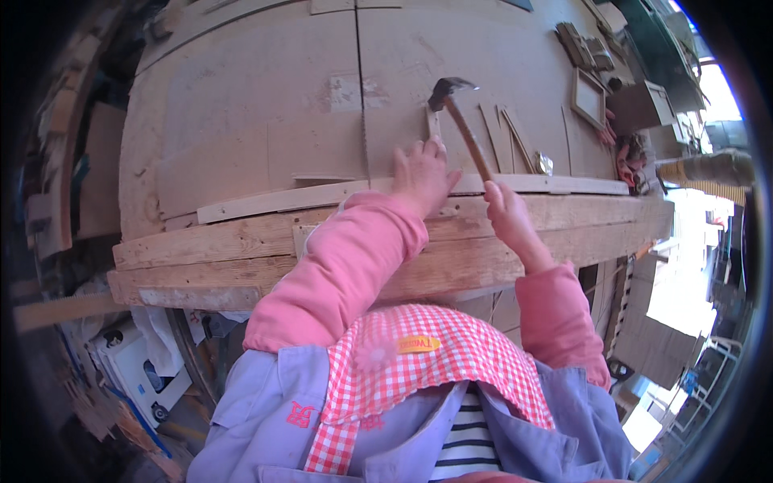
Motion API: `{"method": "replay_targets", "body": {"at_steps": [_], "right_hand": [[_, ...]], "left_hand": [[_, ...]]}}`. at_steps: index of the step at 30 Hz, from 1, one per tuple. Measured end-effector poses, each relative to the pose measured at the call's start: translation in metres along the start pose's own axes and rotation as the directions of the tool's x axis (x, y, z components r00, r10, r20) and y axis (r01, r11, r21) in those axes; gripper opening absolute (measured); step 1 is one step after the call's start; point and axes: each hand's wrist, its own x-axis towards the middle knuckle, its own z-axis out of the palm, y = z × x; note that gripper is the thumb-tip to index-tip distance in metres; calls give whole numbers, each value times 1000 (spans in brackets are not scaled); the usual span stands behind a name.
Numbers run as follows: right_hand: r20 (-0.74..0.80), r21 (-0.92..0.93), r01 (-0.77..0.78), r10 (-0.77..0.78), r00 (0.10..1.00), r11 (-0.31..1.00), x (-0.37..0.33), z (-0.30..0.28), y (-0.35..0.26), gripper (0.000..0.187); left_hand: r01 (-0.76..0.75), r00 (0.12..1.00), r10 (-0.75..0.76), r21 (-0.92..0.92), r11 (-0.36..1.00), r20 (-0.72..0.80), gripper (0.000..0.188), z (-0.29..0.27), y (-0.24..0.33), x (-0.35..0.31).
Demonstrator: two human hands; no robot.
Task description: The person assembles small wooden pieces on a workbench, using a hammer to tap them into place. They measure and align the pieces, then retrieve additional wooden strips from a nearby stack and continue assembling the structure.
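Note:
My right hand [509,214] is closed round the lower end of a hammer's wooden handle. The dark metal head of the hammer [449,88] is over the far end of a small pale wooden strip [433,122]. Around the near end of that strip are the fingers of my left hand [423,171], with the thumb apart to the right; part of the grip is hidden under the hand. Beneath my left wrist, a long pale batten [282,197] runs along the near side of the workbench [241,88]. Whether the hammer touches the strip, I cannot tell.
Right of the hammer lie thin wooden sticks [515,137] and a small shiny packet [544,164]. A small wooden frame [589,98] and wood blocks [578,47] stand at the far right. Another person's hand [607,129] shows near the frame. A thick beam [386,249] edges the bench.

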Motion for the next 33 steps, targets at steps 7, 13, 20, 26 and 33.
{"method": "replay_targets", "body": {"at_steps": [7, 13, 20, 26, 33], "right_hand": [[-215, 465, 180, -86, 973, 867, -22, -6, 0, 40], [82, 30, -45, 42, 996, 999, 6, -16, 2, 39], [-121, -59, 104, -111, 986, 993, -8, -9, -1, 38], [37, 161, -20, 14, 999, 987, 2, -31, 9, 40], [192, 10, -116, 112, 975, 993, 13, -27, 41, 45]], "left_hand": [[2, 1000, -2, 6, 1000, 18, 52, 1, 2, -4], [5, 999, -5, 5, 1000, 37, 52, -1, 2, -6], [6, 1000, -6, -21, 1000, 3, 53, 0, 2, -6], [-3, 1000, 3, 42, 999, 12, 56, 0, 2, -6], [-5, 1000, 5, -11, 1000, -25, 41, 1, 2, -8]]}}
